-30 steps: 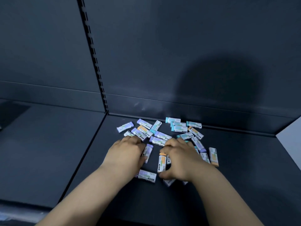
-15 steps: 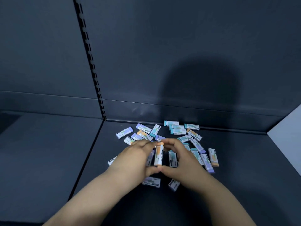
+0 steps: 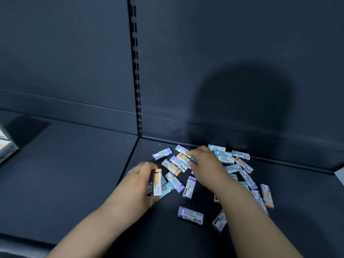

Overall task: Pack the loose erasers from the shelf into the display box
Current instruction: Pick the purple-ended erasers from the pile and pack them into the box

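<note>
Erasers are lying loose across the dark shelf, most of them crowding in a heap near the back wall and a few sitting apart toward the front, such as a purple-ended one. Judging from this, the packing is only just getting under way: nearly the whole pile is waiting to be gathered, and nothing is showing as packed. The display box is not plainly appearing. A pale box-like object is poking in at the far left edge, well apart from the pile, and I cannot tell whether that is the box. The left hand is gripping an orange-tipped eraser upright between thumb and curled fingers, at the left side of the heap. What looks like a few more are stacking behind it in the palm. The right hand is reaching over the middle of the pile, its fingertips touching the erasers near the back. Blur is hiding whether it is pinching one or only resting on them, so I cannot tell its grip
</note>
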Demonstrator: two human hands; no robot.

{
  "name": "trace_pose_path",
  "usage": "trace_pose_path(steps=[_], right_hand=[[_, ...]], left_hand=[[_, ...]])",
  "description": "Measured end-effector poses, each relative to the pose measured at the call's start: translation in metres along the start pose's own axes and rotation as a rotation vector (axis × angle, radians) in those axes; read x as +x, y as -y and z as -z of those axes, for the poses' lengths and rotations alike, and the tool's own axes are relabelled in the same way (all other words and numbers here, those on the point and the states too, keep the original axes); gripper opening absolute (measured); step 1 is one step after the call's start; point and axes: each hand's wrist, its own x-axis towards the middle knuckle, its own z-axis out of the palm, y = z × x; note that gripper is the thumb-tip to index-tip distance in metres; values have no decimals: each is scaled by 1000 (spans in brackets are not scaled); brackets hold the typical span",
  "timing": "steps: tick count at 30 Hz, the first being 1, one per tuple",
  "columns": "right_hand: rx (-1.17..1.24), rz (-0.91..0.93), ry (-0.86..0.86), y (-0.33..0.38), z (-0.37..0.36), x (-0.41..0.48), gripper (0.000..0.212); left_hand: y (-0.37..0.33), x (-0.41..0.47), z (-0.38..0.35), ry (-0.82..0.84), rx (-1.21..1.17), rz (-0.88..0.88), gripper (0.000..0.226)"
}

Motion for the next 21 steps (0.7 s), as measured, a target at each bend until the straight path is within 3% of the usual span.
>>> trace_pose_path(steps=[5, 11, 13, 16, 21], right_hand=[[-272, -76, 217, 11, -1, 30, 58], [-397, -71, 314, 14, 0, 38, 58], [-377, -67, 263, 16, 0, 37, 46], [-267, -86, 135, 12, 4, 26, 38], [284, -69, 91, 16, 13, -15, 47]], left_hand=[[20, -8, 12, 4, 63, 95, 61], [25, -10, 14, 50, 107, 103, 62], [24, -9, 12, 49, 106, 86, 63], [22, -7, 11, 49, 98, 59, 64], [16, -5, 10, 75, 148, -8, 78]])
